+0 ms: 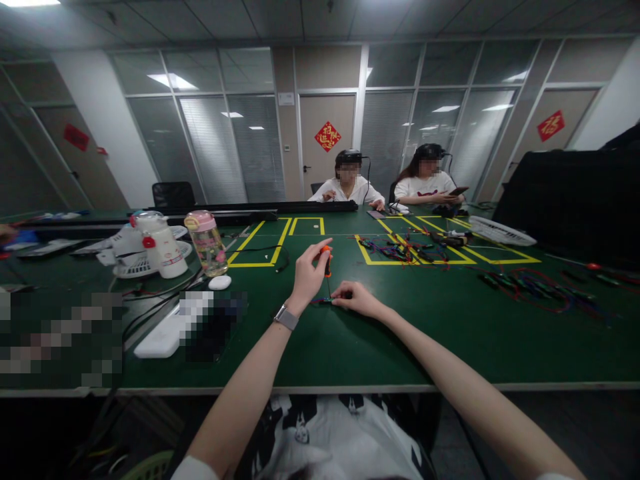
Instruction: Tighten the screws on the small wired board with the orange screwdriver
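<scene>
My left hand (309,272) grips the orange-and-black handle of a screwdriver (327,263), held upright with its thin shaft pointing down. The screwdriver's tip meets a small green terminal block or board (327,300) with wires on the green table (350,353). My right hand (357,297) rests on the table, its fingertips pinched on the right side of that small green piece. A watch with a metal band (286,317) is on my left wrist.
To the left stand a white jug (167,250), a pink-lidded bottle (206,243) and a white power bank (163,333). Bundles of wired parts (395,248) lie at right, more wires (537,288) beyond. Two people sit across the table.
</scene>
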A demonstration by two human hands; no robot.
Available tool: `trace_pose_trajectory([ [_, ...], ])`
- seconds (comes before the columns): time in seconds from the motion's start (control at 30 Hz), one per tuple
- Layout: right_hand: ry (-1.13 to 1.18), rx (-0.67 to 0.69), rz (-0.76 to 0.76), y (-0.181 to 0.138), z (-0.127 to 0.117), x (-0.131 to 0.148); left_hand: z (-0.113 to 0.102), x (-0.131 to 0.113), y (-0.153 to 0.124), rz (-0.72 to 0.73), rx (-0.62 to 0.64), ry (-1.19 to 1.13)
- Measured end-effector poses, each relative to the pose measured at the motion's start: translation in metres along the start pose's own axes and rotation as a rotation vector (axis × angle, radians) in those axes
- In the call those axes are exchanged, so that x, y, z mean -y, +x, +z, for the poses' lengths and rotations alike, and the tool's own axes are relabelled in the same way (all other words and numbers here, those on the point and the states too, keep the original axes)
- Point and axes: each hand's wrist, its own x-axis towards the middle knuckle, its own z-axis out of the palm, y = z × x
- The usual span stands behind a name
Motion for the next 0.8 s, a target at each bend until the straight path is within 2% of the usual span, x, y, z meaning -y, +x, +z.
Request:
trace_pose_trajectory([
  [0.13, -0.010, -0.001, -0.007, -0.0002, -0.0003, 0.0020, -0.0005, -0.0011, -0.0011, 0.037, -0.054, 0.085],
  [0.33, -0.019, 0.009, 0.007, -0.0001, 0.0000, 0.0033, 0.0019, 0.0017, -0.0005, -0.014, 0.028, -0.086],
  [0.53, -0.012, 0.004, -0.008, 0.0004, 0.0006, 0.0012, 0.0001, 0.0045, 0.0004, -0.016, -0.125, 0.072],
  [0.7, -0.007, 0.005, -0.006, 0.0002, 0.0006, 0.0013, 0.0008, 0.0010, 0.0023, -0.081, -0.022, -0.140],
  [0.8, -0.008, 0.006, 0.003, 0.0000, 0.0000, 0.0024, 0.0012, -0.0003, 0.0023, -0.121, -0.032, -0.174],
])
